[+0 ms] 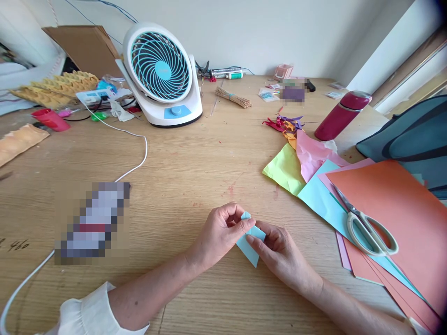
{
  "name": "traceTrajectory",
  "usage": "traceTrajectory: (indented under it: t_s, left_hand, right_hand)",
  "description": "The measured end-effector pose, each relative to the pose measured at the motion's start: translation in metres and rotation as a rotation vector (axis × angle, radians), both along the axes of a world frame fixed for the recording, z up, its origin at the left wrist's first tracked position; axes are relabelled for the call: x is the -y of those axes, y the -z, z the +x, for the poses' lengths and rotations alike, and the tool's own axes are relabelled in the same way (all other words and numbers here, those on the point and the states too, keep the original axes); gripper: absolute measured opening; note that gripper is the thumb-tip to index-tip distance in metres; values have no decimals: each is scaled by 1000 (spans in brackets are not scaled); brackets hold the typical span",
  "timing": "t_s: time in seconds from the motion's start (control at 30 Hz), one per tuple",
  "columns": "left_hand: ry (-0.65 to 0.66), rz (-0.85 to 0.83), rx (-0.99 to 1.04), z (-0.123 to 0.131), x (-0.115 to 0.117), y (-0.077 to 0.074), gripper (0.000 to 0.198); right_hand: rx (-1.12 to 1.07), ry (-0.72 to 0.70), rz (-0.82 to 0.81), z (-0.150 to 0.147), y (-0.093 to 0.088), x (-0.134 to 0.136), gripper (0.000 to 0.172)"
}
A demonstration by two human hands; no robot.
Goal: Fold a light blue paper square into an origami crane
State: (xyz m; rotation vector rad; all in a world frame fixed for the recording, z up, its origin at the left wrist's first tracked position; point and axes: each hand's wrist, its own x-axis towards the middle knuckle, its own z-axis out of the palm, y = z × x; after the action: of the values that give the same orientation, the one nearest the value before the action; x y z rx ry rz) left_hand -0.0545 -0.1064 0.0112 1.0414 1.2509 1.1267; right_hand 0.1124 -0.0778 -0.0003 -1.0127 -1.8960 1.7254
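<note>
With left hand [220, 233] and right hand [283, 253], gripping small folded light-blue paper [250, 251] in a tight two-handed pinch, over near side of table [181, 160]; whether touching it, cannot tell. Apparently shaping or creasing a fold, likely calling next for lined-up edges and firm pressing. Thin, matte, straight-edged, pointed at bottom; off to right, smooth flat coloured sheets [401, 200] under pale loop-handled scissors [368, 230].

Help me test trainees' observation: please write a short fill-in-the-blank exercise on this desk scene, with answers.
1. The left hand and right hand hold a piece of paper coloured ____.
2. The scissors lie on larger sheets to the ____ of both hands.
3. At the back, a ____ with a round grille stands left of the bundle of sticks.

Missing words: light blue; right; fan.
</note>
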Motion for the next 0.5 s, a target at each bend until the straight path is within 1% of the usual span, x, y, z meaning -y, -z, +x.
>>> traceTrajectory:
  t_s: [0.13, 0.3, 0.4, 0.5]
  left_hand:
    - [-9, -18, 37, -1, 0, 4, 29]
    - [-41, -20, 61, 0, -2, 2, 38]
    - [-15, -36, 90, -1, -3, -1, 37]
    - [31, -15, 43, -4, -5, -1, 37]
  right_hand:
    - [7, -2, 20, -1, 0, 0, 24]
    - [-15, -22, 10, -1, -2, 2, 25]
    - [-28, 4, -10, -1, 0, 2, 27]
    - [-38, 53, -15, -1, 1, 2, 30]
